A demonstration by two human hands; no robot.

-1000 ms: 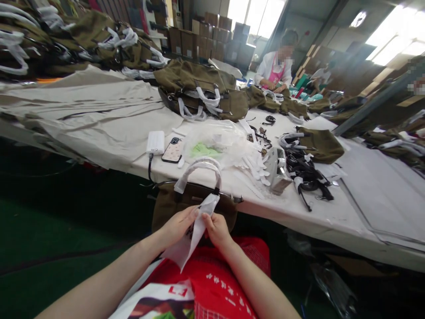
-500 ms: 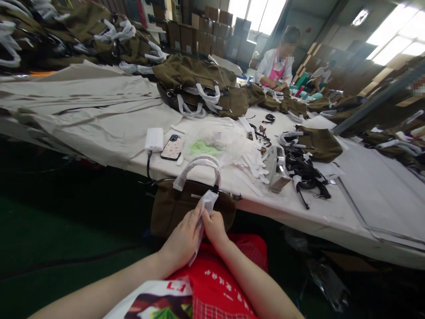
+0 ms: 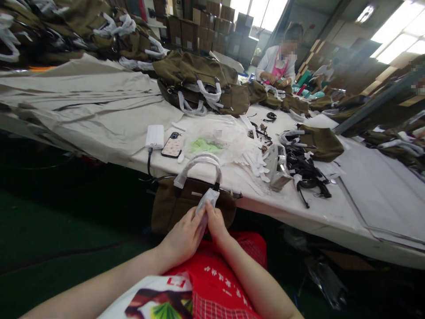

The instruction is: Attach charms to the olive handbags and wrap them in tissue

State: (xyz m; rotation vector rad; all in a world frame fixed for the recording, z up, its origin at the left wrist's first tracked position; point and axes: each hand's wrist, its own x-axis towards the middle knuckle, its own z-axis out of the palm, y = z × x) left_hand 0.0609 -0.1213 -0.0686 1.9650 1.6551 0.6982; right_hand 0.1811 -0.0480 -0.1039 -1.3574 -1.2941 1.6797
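Head view. Both hands low at centre, over the lap, in front of a brown bag (image 3: 186,206) that hangs against the near edge of the surface (image 3: 299,212).

Left hand (image 3: 184,237) and right hand (image 3: 217,223) meet on a white wrap strip (image 3: 206,199). Fingers (image 3: 199,221) of both hands are pinched on its lower end; nothing else is held. The two hands are about equally near the strip, the left from the left side, the right from just below and right.

The strip lies just above and ahead of the fingertips. Its long axis runs up and slightly right, away from the person, with the top end at the base of the bag's handle (image 3: 199,166), on its right leg. Whether the strip touches that leg or only overlaps it cannot be told.

The handle arches upright above the bag, already covered in white wrap, its span running left to right.

On the surface beyond: a power bank (image 3: 155,136) beside a phone (image 3: 172,145), a clear plastic bag (image 3: 215,137), white strips (image 3: 257,164), black straps (image 3: 307,173). Olive bags (image 3: 199,84) are stacked farther back. A co-worker (image 3: 277,66) sits at the far end.
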